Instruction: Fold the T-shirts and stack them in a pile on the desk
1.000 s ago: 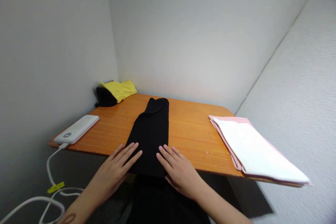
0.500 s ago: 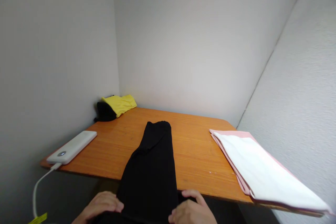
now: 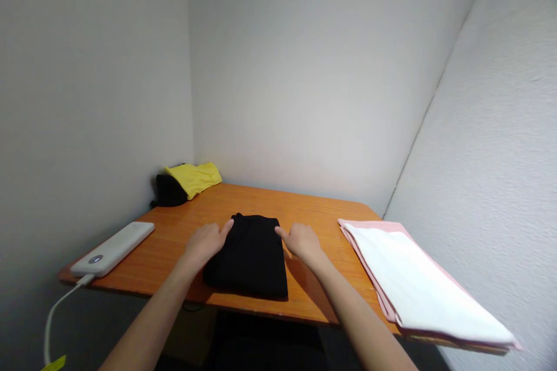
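Note:
A black folded garment (image 3: 250, 261) lies as a compact pad near the front edge of the wooden table (image 3: 313, 295). My left hand (image 3: 205, 242) is at its far left corner, thumb over the cloth and fingers curled. At the far right corner my right hand (image 3: 300, 240) grips in the same way, its thumb tip on the fabric edge. The undersides of both hands are hidden.
A white power bank (image 3: 115, 249) with a cable rests along the left edge. Yellow and black cloth (image 3: 195, 177) lies in the back left corner. Folded white and pink fabric (image 3: 422, 284) lies along the right side, near the wall (image 3: 487, 185).
The long black garment has been doubled over away from me and is now much shorter. Both hands have moved from the near table edge forward to its far corners.

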### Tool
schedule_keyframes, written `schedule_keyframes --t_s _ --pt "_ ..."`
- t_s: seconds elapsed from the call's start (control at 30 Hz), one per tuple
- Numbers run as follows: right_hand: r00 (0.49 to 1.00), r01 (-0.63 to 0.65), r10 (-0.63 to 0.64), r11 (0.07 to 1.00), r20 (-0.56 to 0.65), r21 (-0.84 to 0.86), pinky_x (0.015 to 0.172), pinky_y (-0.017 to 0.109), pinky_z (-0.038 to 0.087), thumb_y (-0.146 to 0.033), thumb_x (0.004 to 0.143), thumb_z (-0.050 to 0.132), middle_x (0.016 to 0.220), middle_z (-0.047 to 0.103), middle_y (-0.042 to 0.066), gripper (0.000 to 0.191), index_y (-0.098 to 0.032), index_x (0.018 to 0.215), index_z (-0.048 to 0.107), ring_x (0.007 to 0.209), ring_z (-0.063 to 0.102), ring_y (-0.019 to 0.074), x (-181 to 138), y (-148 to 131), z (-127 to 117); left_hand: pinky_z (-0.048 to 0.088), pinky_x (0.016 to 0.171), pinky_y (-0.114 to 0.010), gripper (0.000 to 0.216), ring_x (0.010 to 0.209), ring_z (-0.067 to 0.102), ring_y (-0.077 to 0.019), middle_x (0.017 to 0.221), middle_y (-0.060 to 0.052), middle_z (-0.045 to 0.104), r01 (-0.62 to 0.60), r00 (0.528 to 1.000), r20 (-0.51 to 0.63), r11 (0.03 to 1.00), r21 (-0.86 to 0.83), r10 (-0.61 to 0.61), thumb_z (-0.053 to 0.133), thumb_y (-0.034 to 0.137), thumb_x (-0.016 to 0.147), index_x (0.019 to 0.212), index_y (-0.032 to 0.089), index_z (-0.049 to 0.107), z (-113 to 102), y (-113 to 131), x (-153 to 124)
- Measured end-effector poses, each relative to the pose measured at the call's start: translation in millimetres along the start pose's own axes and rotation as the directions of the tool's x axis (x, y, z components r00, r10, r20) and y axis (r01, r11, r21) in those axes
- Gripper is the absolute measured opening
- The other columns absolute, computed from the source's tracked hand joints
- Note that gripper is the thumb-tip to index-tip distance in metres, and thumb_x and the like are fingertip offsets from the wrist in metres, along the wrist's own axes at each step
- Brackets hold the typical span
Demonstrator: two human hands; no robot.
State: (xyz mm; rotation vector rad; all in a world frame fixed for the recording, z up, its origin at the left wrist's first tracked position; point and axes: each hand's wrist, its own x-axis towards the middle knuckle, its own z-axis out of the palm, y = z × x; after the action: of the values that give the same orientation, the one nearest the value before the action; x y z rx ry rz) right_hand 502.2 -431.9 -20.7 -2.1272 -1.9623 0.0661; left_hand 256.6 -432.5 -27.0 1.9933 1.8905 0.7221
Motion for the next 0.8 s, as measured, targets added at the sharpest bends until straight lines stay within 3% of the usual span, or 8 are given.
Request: schedule_keyframes --t_s 0.1,0.2,0.33,0.5,0.63,0.8 --pt "0.995 0.039 -0.035 0.998 0.097 -0.044 0.081 0.044 0.049 -0.067 0.089 0.042 0.098 0.07 0.024 0.068 -0.007 0.093 0.074 0.097 0.065 0.0393 -16 6 31 0.051 0.068 -0.036 0.062 0.076 0.069 -0.0283 0.076 -0.016 0.071 0.063 0.992 0.109 0.995 0.083 -0.072 0.034 0.058 0.094 0.068 0.012 0.066 18 -14 -1" --pt "0.996 0.054 -0.053 0.998 0.067 -0.012 0.082 0.044 0.05 -0.063 0.086 0.053 0.102 0.07 0.022 0.061 -0.007 0.1 0.072 0.099 0.064 0.0386 -26 4 46 0.049 0.066 -0.033 0.052 0.082 0.07 -0.0298 0.089 -0.017 0.073 0.062 0.989 0.125 0.987 0.146 -0.081 0.043 0.059 0.087 0.081 0.013 0.067 24 -17 2" --pt "0.997 0.071 -0.071 0.997 0.007 -0.011 0.087 0.044 0.048 -0.057 0.087 0.056 0.105 0.068 0.022 0.055 -0.006 0.104 0.069 0.103 0.061 0.0369 -31 1 49 0.047 0.073 -0.036 0.046 0.092 0.067 -0.032 0.101 -0.019 0.071 0.035 0.995 0.082 0.971 0.237 -0.056 0.044 0.054 0.087 0.09 0.013 0.065 19 -9 -1" --pt "0.997 0.071 -0.071 0.997 -0.005 -0.006 0.088 0.044 0.048 -0.055 0.09 0.053 0.105 0.067 0.021 0.051 -0.008 0.104 0.068 0.103 0.061 0.0349 -36 4 49 0.046 0.081 -0.042 0.058 0.102 0.062 -0.0387 0.104 -0.025 0.066 0.021 0.999 -0.051 0.923 0.384 -0.002 0.044 0.063 0.086 0.099 0.008 0.06 18 0 -45" --pt "0.997 0.078 -0.078 0.997 -0.004 -0.019 0.088 0.044 0.048 -0.054 0.091 0.052 0.105 0.066 0.022 0.05 -0.008 0.105 0.068 0.103 0.061 0.0356 -37 4 50 0.047 0.074 -0.038 0.047 0.087 0.067 -0.0315 0.087 -0.016 0.069 0.025 0.993 -0.112 0.903 0.43 0.026 0.027 0.049 0.098 0.088 0.016 0.058 23 -13 -74" --pt "0.996 0.088 -0.089 0.994 0.001 -0.068 0.085 0.042 0.05 -0.053 0.091 0.054 0.103 0.068 0.019 0.047 -0.01 0.103 0.069 0.101 0.062 0.0352 -36 3 49 0.046 0.075 -0.041 0.053 0.091 0.068 -0.0333 0.09 -0.016 0.071 0.126 0.99 -0.1 0.925 0.359 -0.097 0.015 0.039 0.1 0.085 0.017 0.061 13 -37 -65"
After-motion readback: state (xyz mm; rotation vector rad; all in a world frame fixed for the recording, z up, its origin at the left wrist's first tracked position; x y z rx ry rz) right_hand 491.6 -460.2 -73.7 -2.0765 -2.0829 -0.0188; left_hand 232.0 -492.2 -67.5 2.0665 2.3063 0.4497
